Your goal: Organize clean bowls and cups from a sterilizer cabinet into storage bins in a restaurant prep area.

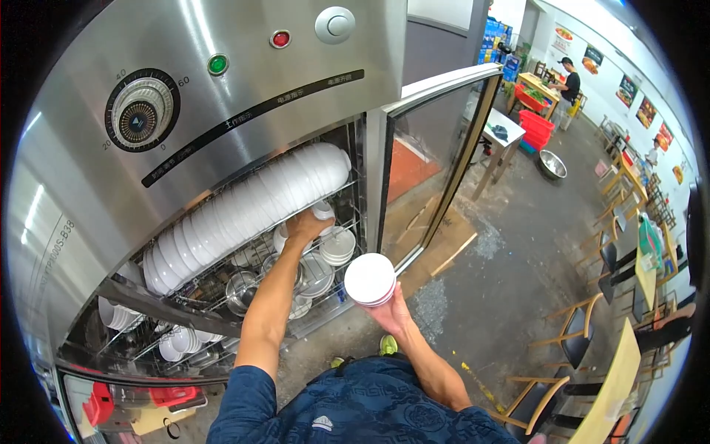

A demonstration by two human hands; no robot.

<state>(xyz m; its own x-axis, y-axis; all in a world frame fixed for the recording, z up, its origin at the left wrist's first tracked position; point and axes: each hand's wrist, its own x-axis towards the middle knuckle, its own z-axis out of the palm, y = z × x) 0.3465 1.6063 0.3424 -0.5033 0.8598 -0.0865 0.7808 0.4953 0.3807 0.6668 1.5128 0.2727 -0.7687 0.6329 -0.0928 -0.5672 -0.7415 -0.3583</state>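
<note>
My right hand [392, 312] grips a small stack of white bowls [370, 279] from below, just outside the stainless steel disinfection cabinet [310, 66]. Inside the cabinet, my left hand [308, 226] reaches beneath the upper rack and touches a small white bowl [323, 210]; its fingertips are partly hidden, so the grip is unclear. A long row of nested white bowls [249, 213] leans along the upper rack. Below my left hand are stacked white dishes [338, 244] and a metal bowl [242, 288] on a wire shelf.
The cabinet's glass door [427, 166] stands ajar at the right, above flattened cardboard [452, 247]. Lower left, another glass door [150, 410] hangs outward. Wooden chairs [577, 330] and tables line the right side. A metal basin [552, 165] and a person [569, 83] are farther off.
</note>
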